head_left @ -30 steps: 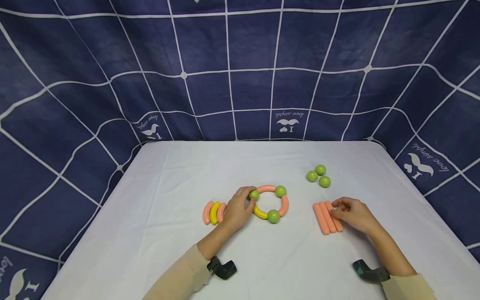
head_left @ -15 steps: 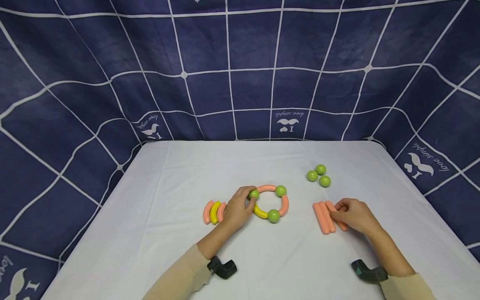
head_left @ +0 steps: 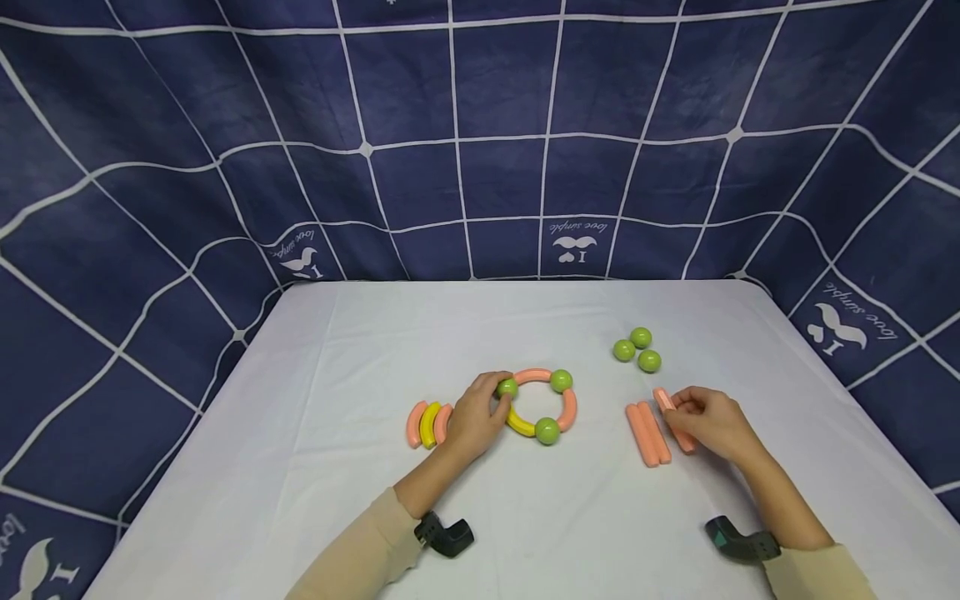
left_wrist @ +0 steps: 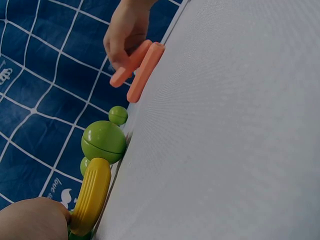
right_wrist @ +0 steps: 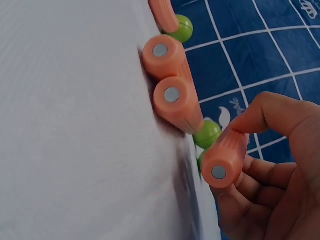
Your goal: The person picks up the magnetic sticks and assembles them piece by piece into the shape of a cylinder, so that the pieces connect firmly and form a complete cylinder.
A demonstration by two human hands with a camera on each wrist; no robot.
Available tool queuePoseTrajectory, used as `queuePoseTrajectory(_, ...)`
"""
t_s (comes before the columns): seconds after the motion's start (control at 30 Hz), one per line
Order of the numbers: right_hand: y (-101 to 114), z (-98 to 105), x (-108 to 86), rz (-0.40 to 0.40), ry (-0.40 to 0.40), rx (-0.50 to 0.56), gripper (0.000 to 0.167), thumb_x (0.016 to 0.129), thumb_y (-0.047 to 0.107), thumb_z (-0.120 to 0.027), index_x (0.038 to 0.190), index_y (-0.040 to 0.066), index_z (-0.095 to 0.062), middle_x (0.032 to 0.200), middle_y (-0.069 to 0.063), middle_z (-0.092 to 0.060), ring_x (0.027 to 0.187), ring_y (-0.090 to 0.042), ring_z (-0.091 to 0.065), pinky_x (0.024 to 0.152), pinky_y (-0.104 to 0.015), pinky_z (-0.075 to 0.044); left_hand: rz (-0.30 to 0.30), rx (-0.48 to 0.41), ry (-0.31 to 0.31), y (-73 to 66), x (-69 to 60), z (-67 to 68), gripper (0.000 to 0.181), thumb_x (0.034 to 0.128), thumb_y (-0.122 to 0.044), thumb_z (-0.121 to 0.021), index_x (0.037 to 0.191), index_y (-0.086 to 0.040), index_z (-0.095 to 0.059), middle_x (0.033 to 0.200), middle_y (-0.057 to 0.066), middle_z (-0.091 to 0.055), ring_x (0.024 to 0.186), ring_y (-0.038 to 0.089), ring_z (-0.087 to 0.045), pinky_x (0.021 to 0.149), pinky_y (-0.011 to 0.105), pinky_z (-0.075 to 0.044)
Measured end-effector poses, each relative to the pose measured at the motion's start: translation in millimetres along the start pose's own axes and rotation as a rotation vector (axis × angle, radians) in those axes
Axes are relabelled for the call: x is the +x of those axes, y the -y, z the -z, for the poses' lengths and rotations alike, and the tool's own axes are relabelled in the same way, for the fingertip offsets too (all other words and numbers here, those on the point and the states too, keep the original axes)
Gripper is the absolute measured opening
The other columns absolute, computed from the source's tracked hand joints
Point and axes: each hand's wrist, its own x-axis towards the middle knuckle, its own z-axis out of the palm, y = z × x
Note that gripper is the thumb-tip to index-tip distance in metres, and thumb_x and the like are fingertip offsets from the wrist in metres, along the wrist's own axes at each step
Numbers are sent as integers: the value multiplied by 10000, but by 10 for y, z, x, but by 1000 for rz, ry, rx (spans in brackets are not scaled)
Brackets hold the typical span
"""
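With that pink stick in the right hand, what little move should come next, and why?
I'd probably carry the pink stick left to the ring, perhaps to the green ball on its near side: the right hand holds it apart from the other two sticks, and the left hand holds another ball of the ring.

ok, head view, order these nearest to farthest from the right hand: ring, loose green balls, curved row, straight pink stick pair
From the right hand:
1. Straight pink stick pair: just left
2. Loose green balls: left, farther back
3. Ring: farther left
4. Curved row: farthest left
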Motion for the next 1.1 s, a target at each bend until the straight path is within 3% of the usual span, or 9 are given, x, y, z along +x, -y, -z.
queuePoseTrajectory(0.57,319,-55,-33,105,-40,169,312,891,195,-693,1069,-53,-629,836,-78,-633,739,-147,-579,610,-258,-484,-3,7,-2,8,-6,-6,316,966,-188,-576,1275,-125,-592,1269,47,-586,1163,215,-569,967,393,-460)
queuePoseTrajectory(1.1,586,-203,8,229,-28,249,257,864,72,-705,1064,-69,-626,890,-100,-644,758,-121,-595,669,-235,-494,-17,-3,-13,14,-3,-12,310,961,-175,-585,1263,-105,-599,1253,56,-595,1144,216,-581,948,392,-473)
